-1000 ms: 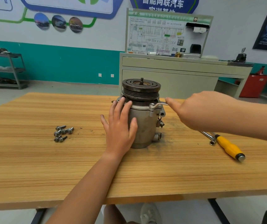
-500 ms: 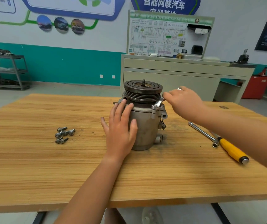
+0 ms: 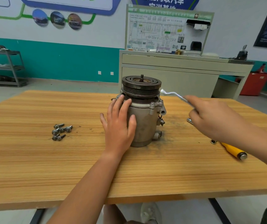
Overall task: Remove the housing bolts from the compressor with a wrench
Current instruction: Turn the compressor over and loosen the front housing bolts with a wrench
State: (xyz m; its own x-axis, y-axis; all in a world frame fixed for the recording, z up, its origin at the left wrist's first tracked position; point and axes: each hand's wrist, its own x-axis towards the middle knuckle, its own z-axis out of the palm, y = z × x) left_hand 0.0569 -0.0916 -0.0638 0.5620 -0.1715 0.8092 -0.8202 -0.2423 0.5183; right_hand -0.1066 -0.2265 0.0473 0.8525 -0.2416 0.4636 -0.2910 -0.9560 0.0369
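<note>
A grey compressor [image 3: 143,122] with a dark grooved pulley on top stands upright in the middle of the wooden table [image 3: 32,159]. My left hand [image 3: 117,123] presses flat against its left side, fingers spread. My right hand [image 3: 210,118] holds a silver wrench [image 3: 173,95] in the air to the right of the pulley; the wrench's ring end is off the housing. A bolt head [image 3: 152,103] sits in the housing flange at the right front. Several removed bolts [image 3: 61,131] lie in a cluster on the table to the left.
A ratchet with a yellow handle [image 3: 232,150] lies on the table at the right, partly behind my right arm. A small nut [image 3: 213,141] lies near it. Dark grit marks the table around the compressor. A beige training bench [image 3: 178,68] stands behind the table.
My right hand has lifted the wrench off the housing bolt and drawn it back to the right. My left hand stays on the compressor.
</note>
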